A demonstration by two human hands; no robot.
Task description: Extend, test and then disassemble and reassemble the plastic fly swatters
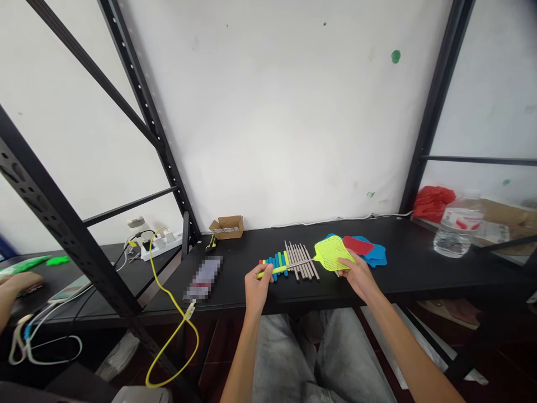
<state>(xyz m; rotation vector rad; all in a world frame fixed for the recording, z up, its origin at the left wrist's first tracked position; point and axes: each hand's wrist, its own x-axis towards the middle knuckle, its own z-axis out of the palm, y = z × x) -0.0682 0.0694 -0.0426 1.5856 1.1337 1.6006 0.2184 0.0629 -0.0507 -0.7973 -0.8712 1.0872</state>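
Observation:
A yellow-green fly swatter (333, 252) with a thin metal shaft is stretched between my hands, just over the black table. My left hand (258, 282) is closed round its yellow-green handle. With my right hand (358, 274) I pinch the lower right edge of its perforated head. Beneath the shaft lie several coloured handle tubes (280, 260) in blue, green, yellow and red. Beside them is a row of metal rods (304, 268), partly covered by the swatter. Blue swatter heads (377, 256) and a red swatter head (358, 245) are stacked behind my right hand.
A phone (204, 278) on a yellow cable, a small open cardboard box (227, 228) and a yellow-black cutter (211, 243) lie left. At right stands a large water bottle (457, 226). Black shelf posts (157, 134) frame the table. Another person's hand (19, 282) appears far left.

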